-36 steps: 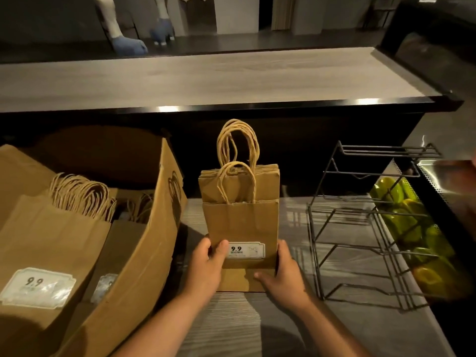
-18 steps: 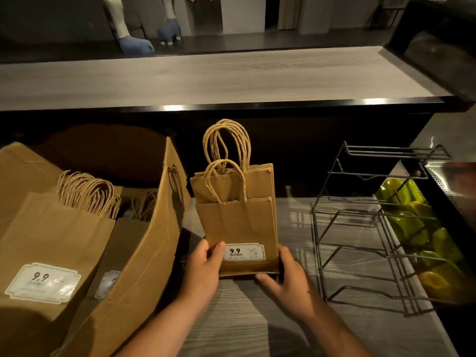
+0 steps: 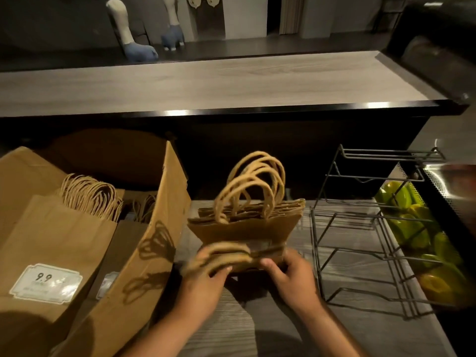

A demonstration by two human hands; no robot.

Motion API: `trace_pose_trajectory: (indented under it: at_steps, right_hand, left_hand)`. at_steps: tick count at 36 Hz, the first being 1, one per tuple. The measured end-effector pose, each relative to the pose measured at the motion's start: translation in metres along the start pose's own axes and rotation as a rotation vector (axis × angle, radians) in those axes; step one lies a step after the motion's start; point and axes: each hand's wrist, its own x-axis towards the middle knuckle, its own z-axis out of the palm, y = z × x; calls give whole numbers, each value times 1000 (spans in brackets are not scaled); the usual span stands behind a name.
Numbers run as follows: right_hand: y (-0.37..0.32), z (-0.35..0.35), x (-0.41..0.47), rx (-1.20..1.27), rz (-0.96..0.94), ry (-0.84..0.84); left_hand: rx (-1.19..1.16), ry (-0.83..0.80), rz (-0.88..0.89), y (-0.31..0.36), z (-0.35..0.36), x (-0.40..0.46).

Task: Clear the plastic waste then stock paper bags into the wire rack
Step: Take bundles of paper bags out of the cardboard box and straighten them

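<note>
Object: stack of paper bags (image 3: 244, 229), flat-folded brown kraft with twisted-paper loop handles (image 3: 253, 185) at the top edge.
Location: held above the grey countertop (image 3: 257, 328), between the cardboard carton (image 3: 144, 256) on the left and the wire rack (image 3: 360, 238) on the right; just beside the rack, not touching it. The stack tips back, handles pointing away from the person.
Left hand (image 3: 206, 276): fingers curled round the lower left edge of the stack; motion blur hides the exact finger placement.
Right hand (image 3: 288, 271): thumb on the near face, fingers wrapped under the lower right corner, clasping the stack.
Weight (judgement): light; a thin bundle of paper, easy for two hands.
Stiffness (judgement): stiff across the folded faces while kept as a pack, floppy along the length; single bags can slide against one another and fan out.
Fragility (judgement): not breakable, but corners crease and handles can snag on wire.
Best hold (judgement): squeeze the pack across its thickness at the folded base, as now; lifting by the handles would let the bags splay.
Rack: black wire, tiered open slots, no bags seen in it.
Plastic waste: none visible.
Other: more bags (image 3: 51, 243) with a "9.9" label stand in the carton; green and yellow produce (image 3: 412, 228) lies behind the rack.
Risk (judgement): handles catching on rack wires on entry.
</note>
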Motion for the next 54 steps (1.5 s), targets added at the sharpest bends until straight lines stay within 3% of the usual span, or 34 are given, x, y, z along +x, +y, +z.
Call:
trace_pose_trajectory:
  at_steps: [6, 13, 28, 37, 46, 50, 54]
  right_hand:
    - [-10, -1, 5, -97, 13, 15]
    - [-4, 3, 4, -17, 111, -186]
    - [9, 27, -14, -2, 199, -130]
    - [8, 31, -15, 50, 231, -120]
    - [-7, 13, -7, 204, 251, -35]
    - [-6, 12, -7, 214, 275, 69]
    - [6, 15, -7, 44, 391, 75]
  left_hand:
    - [-166, 39, -157, 8, 4, 3]
    - [-128, -104, -153, -4, 12, 0]
    - [-287, -8, -221, 1, 17, -8]
    - [-509, -77, -290, -1, 26, -6]
    - [-229, -127, -265, 21, 45, 33]
    - [-37, -205, -331, 16, 62, 42]
    - [239, -135, -302, 7, 71, 42]
